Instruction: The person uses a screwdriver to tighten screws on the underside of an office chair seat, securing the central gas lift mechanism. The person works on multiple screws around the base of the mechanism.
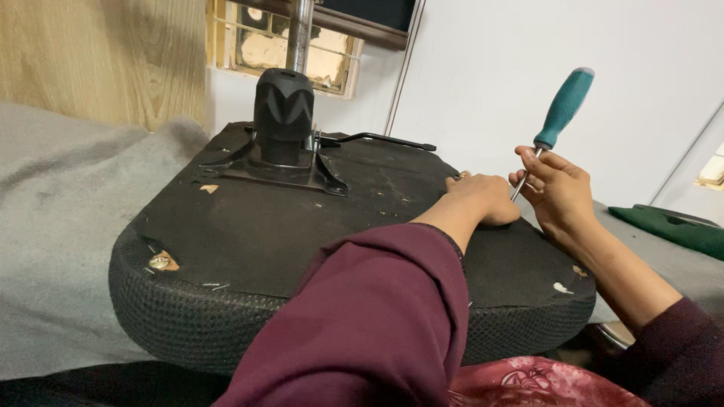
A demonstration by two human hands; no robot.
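Observation:
An upturned black office chair seat (249, 234) lies on a grey blanket, its underside facing up. A black metal mounting plate with a ribbed cover and steel column (283, 113) rises from the middle. My left hand (483, 197) rests closed on the seat's far right edge. Beside it, my right hand (559, 188) grips the metal shaft of a screwdriver with a teal handle (564, 107), which points up and to the right. The screwdriver's tip is hidden between my two hands.
A grey blanket (60, 226) covers the surface at left. A thin black lever (377, 139) sticks out from the plate. Small torn holes (160, 261) mark the seat edge. A dark green object (671, 226) lies at right. Red patterned cloth (535, 380) sits below.

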